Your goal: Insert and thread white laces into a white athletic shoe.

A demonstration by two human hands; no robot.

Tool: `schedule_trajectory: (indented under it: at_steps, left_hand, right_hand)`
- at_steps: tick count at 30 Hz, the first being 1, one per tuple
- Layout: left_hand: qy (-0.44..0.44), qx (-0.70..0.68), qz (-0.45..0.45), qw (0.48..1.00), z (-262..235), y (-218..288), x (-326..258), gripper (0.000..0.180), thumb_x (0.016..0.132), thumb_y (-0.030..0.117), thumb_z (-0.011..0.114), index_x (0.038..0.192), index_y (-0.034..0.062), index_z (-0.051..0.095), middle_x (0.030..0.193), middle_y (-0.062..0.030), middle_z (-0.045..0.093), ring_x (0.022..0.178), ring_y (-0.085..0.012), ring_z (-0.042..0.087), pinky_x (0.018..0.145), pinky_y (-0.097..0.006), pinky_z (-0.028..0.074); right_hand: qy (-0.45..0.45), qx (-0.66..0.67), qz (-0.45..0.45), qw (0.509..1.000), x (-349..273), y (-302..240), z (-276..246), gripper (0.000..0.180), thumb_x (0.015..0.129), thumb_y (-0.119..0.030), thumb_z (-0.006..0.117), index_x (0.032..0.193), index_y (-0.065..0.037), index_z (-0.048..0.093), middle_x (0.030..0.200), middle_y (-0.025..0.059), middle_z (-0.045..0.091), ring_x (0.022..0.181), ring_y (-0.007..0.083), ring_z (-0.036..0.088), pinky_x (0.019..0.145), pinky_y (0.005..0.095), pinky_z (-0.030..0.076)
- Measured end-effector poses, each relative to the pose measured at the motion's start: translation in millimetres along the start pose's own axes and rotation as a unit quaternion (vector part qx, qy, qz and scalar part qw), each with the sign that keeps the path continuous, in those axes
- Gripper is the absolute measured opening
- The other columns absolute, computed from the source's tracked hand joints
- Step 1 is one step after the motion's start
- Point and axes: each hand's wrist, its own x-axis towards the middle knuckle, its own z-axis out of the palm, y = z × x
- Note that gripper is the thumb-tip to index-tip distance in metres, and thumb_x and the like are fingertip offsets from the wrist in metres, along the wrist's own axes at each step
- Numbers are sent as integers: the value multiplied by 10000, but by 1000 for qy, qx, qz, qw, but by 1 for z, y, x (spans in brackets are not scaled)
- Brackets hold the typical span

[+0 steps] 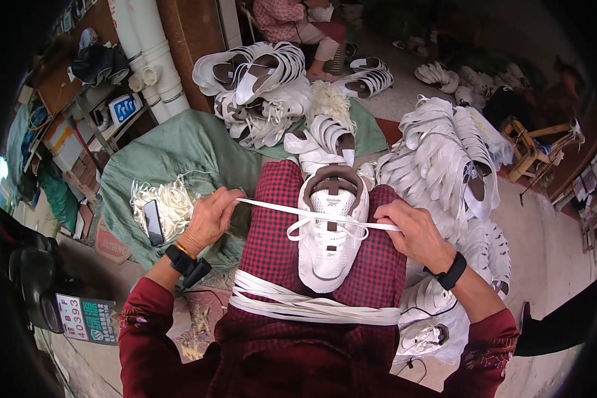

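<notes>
1. Your left hand (211, 215) is closed, pinching one end of a white lace (278, 210) between thumb and fingers, just above your left knee.
2. Your right hand (414, 232) is closed on the other end of that lace, beside the right edge of the shoe (330, 232); the fingers curl under, so you cannot see exactly how they pinch it.
3. The lace runs taut between your two hands, crossing the top of the shoe just below its tongue.
4. The shoe is white with a brown collar, lying sole-down on your lap with its toe towards you, on the red checked cloth (272, 245) over your legs.
5. A loose bundle of white laces (312, 306) lies across your lap, just below the toe of the shoe.
6. To your left, a green sack (172, 156) covers the ground, with a tangle of pale laces (169, 202) on it and a dark phone (154, 223) resting on the tangle.
7. To your right, a big heap of white shoes (444, 159) is stacked near your right hand.
8. Another heap of shoes (262, 93) lies ahead of you, past the green sack.
9. Beyond that heap another person (292, 23) sits, in patterned pink clothing.
10. White pipes (149, 56) stand at the upper left.
</notes>
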Motion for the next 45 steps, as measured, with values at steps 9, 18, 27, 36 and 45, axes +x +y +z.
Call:
schedule_trajectory:
  at_steps: [9, 18, 27, 36, 45]
  left_hand:
    - [-25, 12, -25, 999, 1, -9, -4, 182, 927, 23, 616, 1105, 58, 634, 887, -131, 635, 745, -367, 646, 629, -437, 518]
    - [-35, -1, -22, 999, 0, -5, -4, 170, 931, 31, 610, 1098, 48, 635, 897, -133, 638, 767, -370, 648, 637, -446, 516]
    - [-40, 13, -41, 998, 1, -11, -14, 154, 940, 31, 605, 1090, 51, 635, 902, -137, 640, 784, -372, 652, 649, -435, 522]
    - [-39, 5, -56, 998, 2, -12, -16, 165, 933, 25, 600, 1092, 51, 637, 933, -136, 653, 811, -378, 657, 682, -441, 530]
    - [-29, 48, -111, 992, -10, -48, -37, 148, 993, 67, 545, 1128, 47, 601, 975, -165, 664, 869, -397, 662, 720, -450, 534]
  right_hand:
    - [-61, 69, -62, 994, 5, -3, -23, 213, 952, -282, 684, 921, -75, 641, 775, 66, 623, 635, 253, 623, 573, 365, 497]
    - [-60, 269, 251, 928, 2, 30, -20, 142, 953, -103, 674, 983, 16, 744, 783, 9, 672, 668, 87, 566, 642, 249, 490]
    - [14, 65, 90, 994, 18, -13, -9, 409, 768, 49, 730, 1156, -8, 615, 963, 163, 662, 902, 285, 675, 756, 365, 545]
    - [33, -56, -15, 998, 6, -3, 6, 275, 860, 32, 641, 1120, -30, 571, 898, 144, 594, 770, 341, 636, 639, 401, 526]
    - [17, -116, 18, 993, -34, 48, -40, 207, 879, 29, 598, 1080, -24, 590, 888, 169, 593, 812, 379, 620, 680, 453, 512]
